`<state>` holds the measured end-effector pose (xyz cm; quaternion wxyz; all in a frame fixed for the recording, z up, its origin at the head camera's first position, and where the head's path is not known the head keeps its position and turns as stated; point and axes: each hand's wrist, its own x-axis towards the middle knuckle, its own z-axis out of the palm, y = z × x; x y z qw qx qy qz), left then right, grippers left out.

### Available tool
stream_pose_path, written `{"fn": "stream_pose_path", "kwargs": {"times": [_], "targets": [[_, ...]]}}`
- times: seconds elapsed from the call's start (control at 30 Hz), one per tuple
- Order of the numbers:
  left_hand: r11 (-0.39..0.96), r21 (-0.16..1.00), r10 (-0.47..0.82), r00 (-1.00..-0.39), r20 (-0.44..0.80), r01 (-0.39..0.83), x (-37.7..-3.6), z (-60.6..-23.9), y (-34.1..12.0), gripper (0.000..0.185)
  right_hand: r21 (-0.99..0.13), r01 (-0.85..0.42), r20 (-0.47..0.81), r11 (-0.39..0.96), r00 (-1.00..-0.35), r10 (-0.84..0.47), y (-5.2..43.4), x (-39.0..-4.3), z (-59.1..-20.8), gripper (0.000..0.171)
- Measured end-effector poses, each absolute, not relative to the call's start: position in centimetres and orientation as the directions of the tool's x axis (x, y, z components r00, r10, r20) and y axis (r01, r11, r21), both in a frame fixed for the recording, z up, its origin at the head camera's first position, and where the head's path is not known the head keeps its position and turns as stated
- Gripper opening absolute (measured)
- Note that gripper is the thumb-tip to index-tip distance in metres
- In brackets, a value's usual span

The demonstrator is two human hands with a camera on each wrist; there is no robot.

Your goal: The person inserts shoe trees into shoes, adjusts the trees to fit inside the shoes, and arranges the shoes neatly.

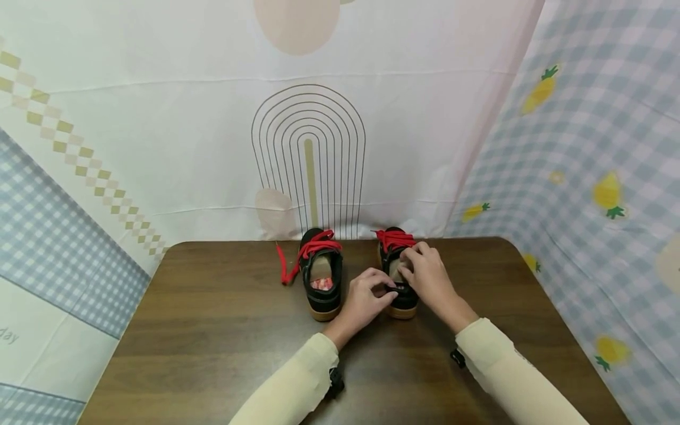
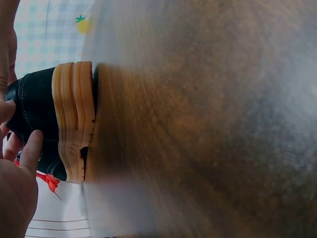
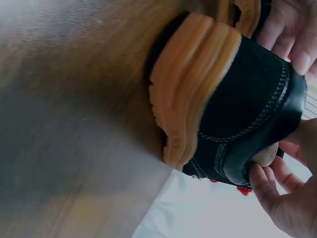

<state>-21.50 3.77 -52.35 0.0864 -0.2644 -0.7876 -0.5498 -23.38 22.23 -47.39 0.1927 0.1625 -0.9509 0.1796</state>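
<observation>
A person's left hand pinches the heel collar of the right-hand shoe while the right hand curls its fingers over the shoe's opening and tongue, just below the red laces; a steady hold at the heel, with the sole kept flat, looks the surest way to work the opening without tipping the shoe. Its partner, the other shoe, stands just beside it with a loose red lace end trailing onto the dark wooden table, against a backdrop of pale patterned cloth and blue checked fabric.
</observation>
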Motion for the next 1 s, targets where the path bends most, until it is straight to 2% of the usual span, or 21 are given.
{"fn": "stream_pose_path", "kwargs": {"times": [0.23, 0.43, 0.63, 0.8, 1.0], "targets": [[0.258, 0.817, 0.323, -0.843, 0.430, 0.516, -21.4, -52.5, 3.8, 0.009, -0.213, -0.444, 0.506, 0.870, -0.812, -0.290, 22.3, -23.1, -48.2, 0.015], [0.248, 0.828, 0.325, -0.849, 0.418, 0.503, -21.4, -52.4, 3.9, 0.009, -0.233, -0.388, 0.466, 0.892, -0.849, -0.248, 22.0, -23.1, -48.2, 0.012], [0.250, 0.836, 0.323, -0.856, 0.403, 0.488, -21.6, -52.4, 4.1, 0.009, -0.182, -0.332, 0.420, 0.925, -0.877, -0.232, 21.9, -23.3, -48.0, 0.009], [0.253, 0.835, 0.334, -0.855, 0.398, 0.488, -21.5, -52.4, 4.0, 0.009, -0.145, -0.380, 0.417, 0.914, -0.861, -0.292, 22.4, -22.9, -47.8, 0.010], [0.260, 0.823, 0.326, -0.848, 0.418, 0.505, -21.4, -52.5, 3.9, 0.009, -0.168, -0.468, 0.390, 0.868, -0.840, -0.377, 23.5, -21.7, -47.2, 0.022]]}}
